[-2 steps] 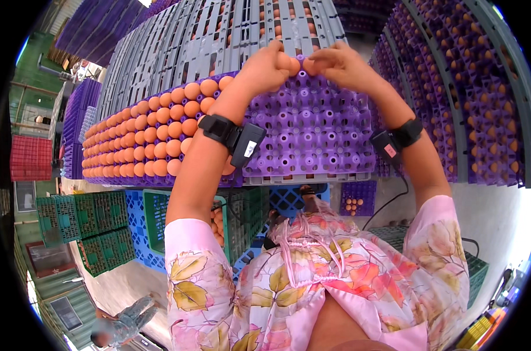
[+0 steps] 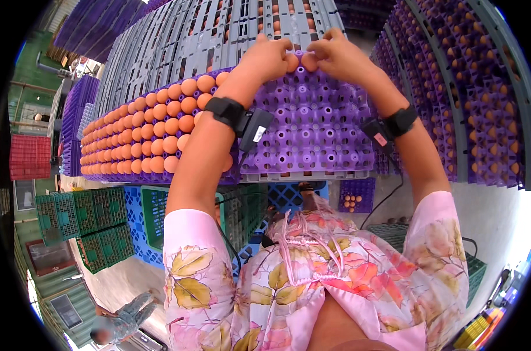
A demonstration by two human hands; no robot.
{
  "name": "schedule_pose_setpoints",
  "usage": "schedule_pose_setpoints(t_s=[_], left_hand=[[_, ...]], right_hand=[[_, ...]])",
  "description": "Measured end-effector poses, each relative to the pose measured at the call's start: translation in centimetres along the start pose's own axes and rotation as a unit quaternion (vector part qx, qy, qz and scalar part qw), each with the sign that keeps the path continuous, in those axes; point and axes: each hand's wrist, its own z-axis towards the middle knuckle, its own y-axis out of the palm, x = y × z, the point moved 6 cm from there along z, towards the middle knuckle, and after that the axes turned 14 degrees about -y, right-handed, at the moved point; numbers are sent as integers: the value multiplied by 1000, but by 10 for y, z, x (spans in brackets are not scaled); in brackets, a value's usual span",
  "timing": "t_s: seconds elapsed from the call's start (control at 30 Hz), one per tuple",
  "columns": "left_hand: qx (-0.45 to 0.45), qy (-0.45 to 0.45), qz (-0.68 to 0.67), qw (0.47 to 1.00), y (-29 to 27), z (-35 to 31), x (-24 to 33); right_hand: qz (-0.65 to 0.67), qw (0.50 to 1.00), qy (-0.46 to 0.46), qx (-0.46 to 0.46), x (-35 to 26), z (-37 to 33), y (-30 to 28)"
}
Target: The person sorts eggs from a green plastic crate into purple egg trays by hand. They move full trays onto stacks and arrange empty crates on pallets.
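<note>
My left hand (image 2: 267, 58) is at the far edge of a purple egg tray (image 2: 303, 131), its fingers curled against a brown egg (image 2: 291, 62). Close beside it, my right hand (image 2: 342, 57) bends its thumb and fingers around another brown egg (image 2: 310, 62). Both eggs are at the tray's far row, side by side with a purple peg between them. The nearer cups of this tray hold no eggs. My palms face away, so anything else inside them is hidden. Left of my left forearm, rows of brown eggs (image 2: 160, 114) fill purple trays.
Grey slatted panels (image 2: 177, 52) with eggs beneath lie beyond the trays. Tall stacks of filled purple trays (image 2: 481, 99) stand at right. Below are green crates (image 2: 242, 216) on a blue pallet (image 2: 138, 228) and a floor tray (image 2: 359, 186) with several eggs. Another person (image 2: 125, 322) is at lower left.
Both hands have shifted slightly away from me, and their fingers sit higher over the eggs. The two eggs are now a little closer together at the far row.
</note>
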Motion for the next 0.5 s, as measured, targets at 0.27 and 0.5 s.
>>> schedule_pose_setpoints(t_s=[0.27,0.5], left_hand=[[6,8,5,1000,-37,0,29],[19,89,-314,945,-100,-259,-103]], right_hand=[[-229,971,-47,-49,2,34,21],[436,899,35,-40,-148,-22,-24]])
